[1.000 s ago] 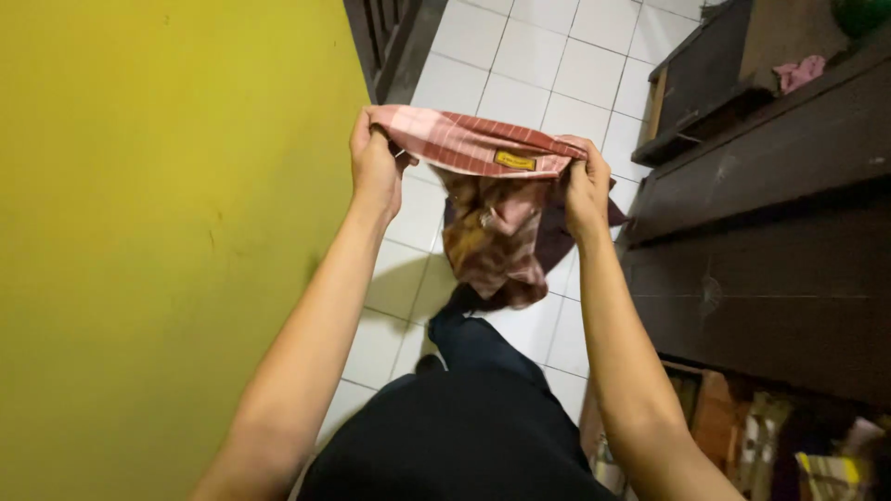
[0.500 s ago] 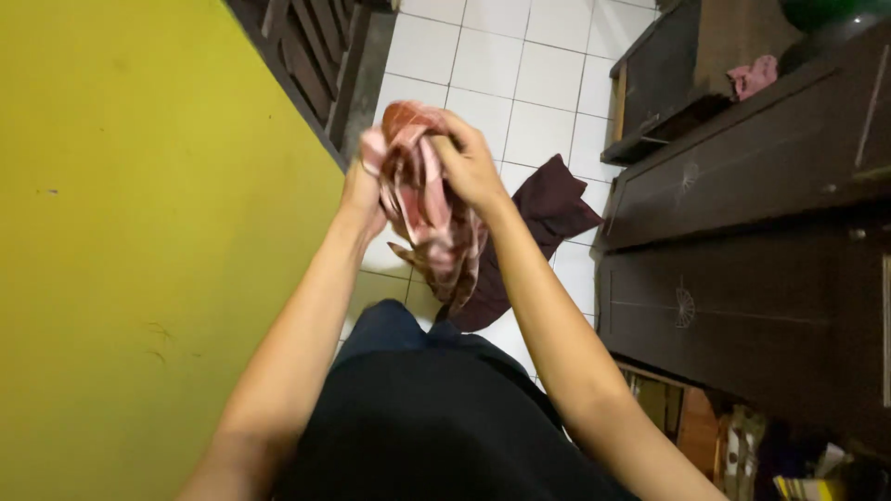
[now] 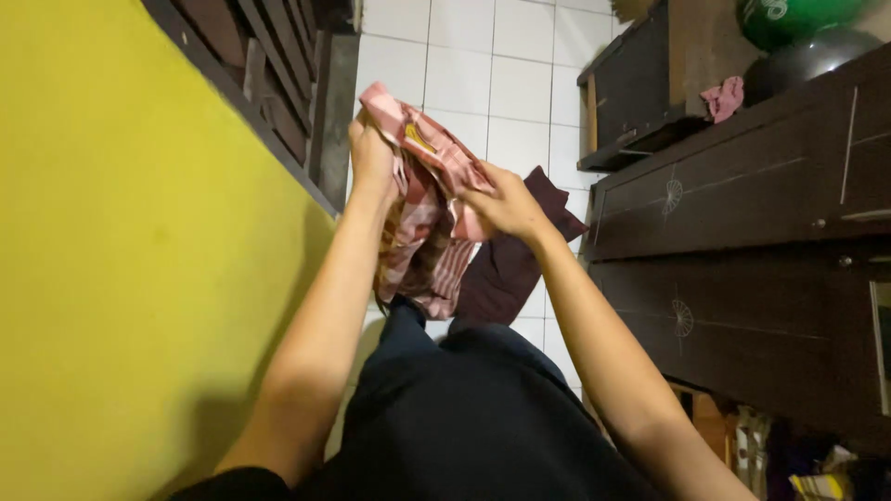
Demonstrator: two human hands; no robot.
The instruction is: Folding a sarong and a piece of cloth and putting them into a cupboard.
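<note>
A pink and brown checked cloth (image 3: 429, 215) with a small yellow tag hangs in front of me, folded lengthwise. My left hand (image 3: 371, 158) grips its upper end near the yellow wall. My right hand (image 3: 506, 204) pinches the cloth lower down, at its right side, so the top edge slants between both hands. The loose end dangles over my dark trousers (image 3: 464, 417).
A dark maroon cloth (image 3: 506, 269) lies on the white tiled floor (image 3: 483, 74). A yellow wall (image 3: 121, 250) is close on my left. A dark wooden cabinet (image 3: 742, 269) stands on my right, with a pink rag (image 3: 724, 97) and green ball (image 3: 789, 19) on top.
A second ago both hands held the cloth stretched wide. They then came together, and now my right hand has slid lower along the folded cloth while my left stays up.
</note>
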